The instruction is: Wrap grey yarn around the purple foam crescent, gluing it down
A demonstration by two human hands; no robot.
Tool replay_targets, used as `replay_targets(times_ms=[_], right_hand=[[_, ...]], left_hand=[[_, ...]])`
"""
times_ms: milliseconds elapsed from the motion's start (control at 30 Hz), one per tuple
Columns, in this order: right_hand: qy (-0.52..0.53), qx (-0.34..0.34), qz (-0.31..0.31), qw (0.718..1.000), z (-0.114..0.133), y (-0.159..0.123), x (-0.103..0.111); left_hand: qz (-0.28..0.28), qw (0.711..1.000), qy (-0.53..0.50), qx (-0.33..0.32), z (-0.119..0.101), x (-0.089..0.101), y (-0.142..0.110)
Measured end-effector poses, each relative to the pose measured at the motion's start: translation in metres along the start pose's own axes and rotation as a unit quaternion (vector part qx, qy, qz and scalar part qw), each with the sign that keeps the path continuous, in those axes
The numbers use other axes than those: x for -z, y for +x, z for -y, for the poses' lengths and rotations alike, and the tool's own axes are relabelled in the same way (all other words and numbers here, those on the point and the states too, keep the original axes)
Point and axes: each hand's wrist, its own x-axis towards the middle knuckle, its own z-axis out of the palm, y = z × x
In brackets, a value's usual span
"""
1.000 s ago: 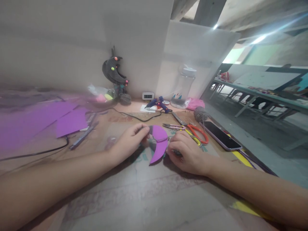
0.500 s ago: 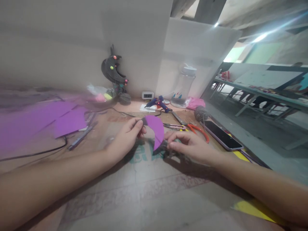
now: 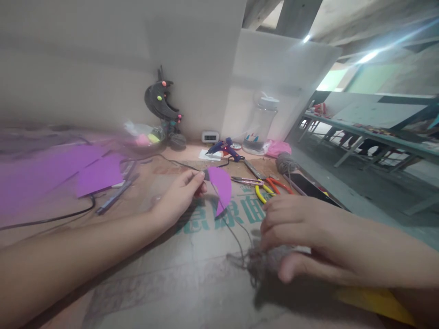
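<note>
My left hand (image 3: 190,187) is closed, pinching the dark, yarn-wrapped upper tip of a purple crescent cutout (image 3: 222,185). A thin grey strand runs across the crescent and down toward a loose bundle of grey yarn (image 3: 262,265). My right hand (image 3: 302,237) is curled round this bundle above the board, with thumb and fingers on either side; the hand and the bundle are slightly blurred. Part of the yarn is hidden by the fingers. Beyond the crescent lie small snips (image 3: 247,181), yellow-handled pliers (image 3: 260,194) and orange-handled scissors (image 3: 254,169).
A blue glue gun (image 3: 224,147) rests near a small clock (image 3: 210,136). A water bottle (image 3: 262,123), grey yarn ball (image 3: 286,162) and phone (image 3: 315,189) stand or lie to the right. At the left are purple sheets (image 3: 99,176). A dark crescent ornament (image 3: 159,100) stands behind.
My right hand has moved away from the crescent, to the right and nearer me, with the yarn bundle. A strand now stretches between them. My left hand stays almost in place.
</note>
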Motion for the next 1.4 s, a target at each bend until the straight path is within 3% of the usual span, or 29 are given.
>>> replay_targets(times_ms=[167, 333, 400, 433, 467, 500, 567, 667, 767, 900, 1000, 1233, 1400], right_hand=[[-0.059, -0.109, -0.066, 0.99, -0.047, 0.012, -0.007], [-0.05, -0.249, -0.158, 0.954, -0.097, 0.013, 0.002], [0.028, -0.302, -0.264, 0.916, -0.116, 0.01, 0.008], [0.097, -0.311, -0.338, 0.883, -0.126, 0.009, 0.01], [0.174, -0.303, -0.429, 0.833, -0.135, 0.007, 0.012], [0.202, -0.296, -0.471, 0.806, -0.143, 0.006, 0.013], [0.237, -0.287, -0.521, 0.768, -0.156, 0.004, 0.014], [0.265, -0.289, -0.535, 0.748, -0.163, 0.004, 0.012], [0.265, -0.296, -0.517, 0.758, -0.159, 0.009, 0.007], [0.158, -0.317, -0.38, 0.855, -0.161, 0.031, -0.009], [0.122, -0.324, -0.303, 0.888, -0.176, 0.059, -0.02], [0.051, -0.349, -0.221, 0.909, -0.217, 0.128, -0.02], [0.027, -0.384, -0.178, 0.905, -0.228, 0.153, -0.033]], left_hand=[[0.024, 0.999, 0.045, -0.005, -0.004, 0.0, -0.002], [0.046, 0.998, 0.031, 0.004, -0.003, -0.001, -0.003], [0.052, 0.999, 0.014, 0.007, -0.001, -0.001, -0.002], [0.053, 0.999, 0.008, 0.008, 0.0, -0.001, -0.002], [0.054, 0.998, 0.004, 0.009, 0.002, -0.001, -0.002], [0.055, 0.998, 0.003, 0.009, 0.003, -0.001, -0.001], [0.055, 0.998, 0.006, 0.002, 0.004, -0.001, -0.001], [0.052, 0.999, 0.01, -0.01, 0.004, -0.001, -0.001], [0.052, 0.999, 0.012, -0.007, 0.003, -0.001, -0.001], [0.064, 0.997, 0.044, 0.004, -0.003, -0.001, -0.003], [0.075, 0.994, 0.075, 0.011, -0.006, -0.001, -0.005], [0.094, 0.992, 0.082, 0.023, -0.007, -0.002, -0.007], [0.106, 0.991, 0.082, 0.028, -0.009, -0.002, -0.008]])
